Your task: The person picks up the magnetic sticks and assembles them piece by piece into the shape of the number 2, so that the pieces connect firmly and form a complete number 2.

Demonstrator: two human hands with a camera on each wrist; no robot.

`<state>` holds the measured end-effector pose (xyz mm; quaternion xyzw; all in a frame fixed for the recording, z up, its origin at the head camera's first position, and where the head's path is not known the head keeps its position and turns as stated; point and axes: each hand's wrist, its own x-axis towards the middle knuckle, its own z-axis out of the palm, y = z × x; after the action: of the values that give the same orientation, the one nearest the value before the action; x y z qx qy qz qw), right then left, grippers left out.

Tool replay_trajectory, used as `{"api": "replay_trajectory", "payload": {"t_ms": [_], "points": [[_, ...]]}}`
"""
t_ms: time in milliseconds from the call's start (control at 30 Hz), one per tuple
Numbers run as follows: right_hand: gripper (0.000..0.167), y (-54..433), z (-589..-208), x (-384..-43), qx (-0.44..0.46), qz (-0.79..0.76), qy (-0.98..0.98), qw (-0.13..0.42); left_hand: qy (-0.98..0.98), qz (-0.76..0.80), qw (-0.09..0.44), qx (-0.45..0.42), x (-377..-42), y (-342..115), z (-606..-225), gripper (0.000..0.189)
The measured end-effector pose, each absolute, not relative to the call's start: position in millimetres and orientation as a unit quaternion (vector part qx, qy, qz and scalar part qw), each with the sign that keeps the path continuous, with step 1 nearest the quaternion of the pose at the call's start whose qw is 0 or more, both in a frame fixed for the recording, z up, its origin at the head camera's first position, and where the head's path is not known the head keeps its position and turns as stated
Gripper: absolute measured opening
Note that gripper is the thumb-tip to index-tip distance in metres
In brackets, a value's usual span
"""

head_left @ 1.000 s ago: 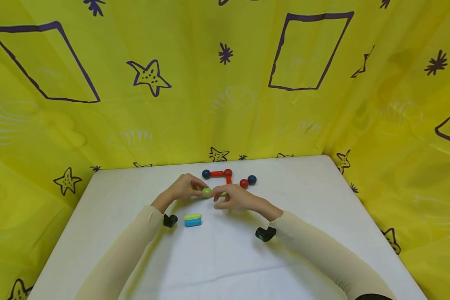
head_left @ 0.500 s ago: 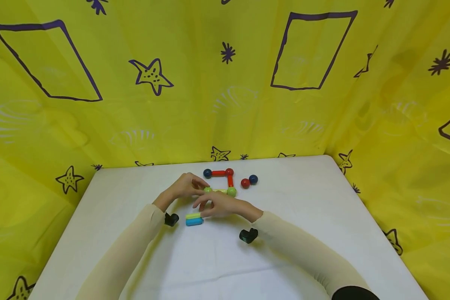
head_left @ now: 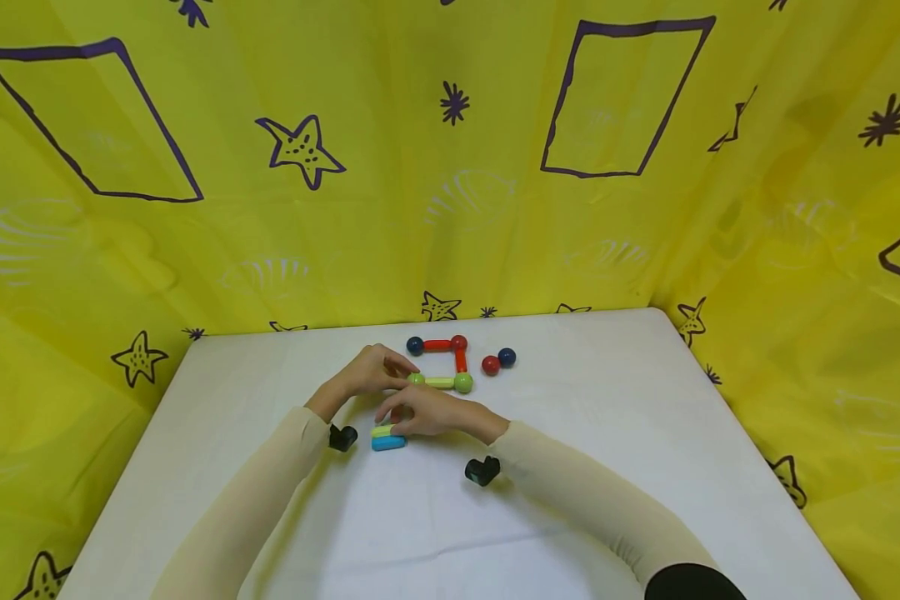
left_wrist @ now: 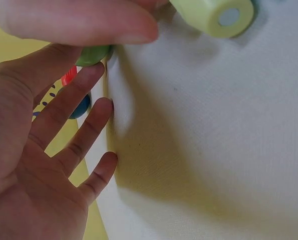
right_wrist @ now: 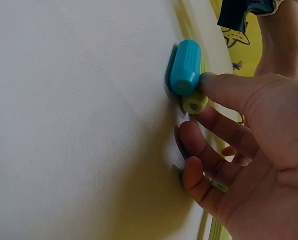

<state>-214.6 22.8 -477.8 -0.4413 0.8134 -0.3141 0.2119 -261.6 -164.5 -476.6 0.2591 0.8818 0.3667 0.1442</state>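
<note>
My left hand (head_left: pixel 375 371) pinches a green ball (head_left: pixel 417 379) between thumb and index finger, its other fingers spread. That ball meets a pale green magnetic rod (head_left: pixel 440 382), with another green ball (head_left: pixel 462 382) at the far end. From there a red rod (head_left: pixel 461 361), a red ball (head_left: pixel 459 342), a second red rod (head_left: pixel 437 345) and a dark blue ball (head_left: pixel 416 346) form a three-sided frame. Nearer the body, my right hand (head_left: pixel 431 412) holds a yellow-green magnetic rod (right_wrist: pixel 194 105) by thumb and index finger. Beside it lies a blue rod (right_wrist: pixel 186 67), touching it.
A loose red ball (head_left: pixel 491 365) and a dark blue ball (head_left: pixel 507 357) touch each other right of the frame. White cloth covers the table (head_left: pixel 570 500). Yellow printed curtains (head_left: pixel 390 208) stand behind it and along the sides.
My right hand has moved from the green balls left and toward the body, onto the yellow-green rod, uncovering the frame's near side. My left hand stays at its green ball.
</note>
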Motion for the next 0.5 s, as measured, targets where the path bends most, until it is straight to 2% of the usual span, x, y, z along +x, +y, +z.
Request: {"api": "replay_trajectory", "payload": {"t_ms": [500], "points": [[0.021,27.1,-478.5,-212.3,-0.449,-0.297,0.820,0.191,0.880,0.360,0.138,0.276,-261.6,-165.1,-475.7,0.024]]}}
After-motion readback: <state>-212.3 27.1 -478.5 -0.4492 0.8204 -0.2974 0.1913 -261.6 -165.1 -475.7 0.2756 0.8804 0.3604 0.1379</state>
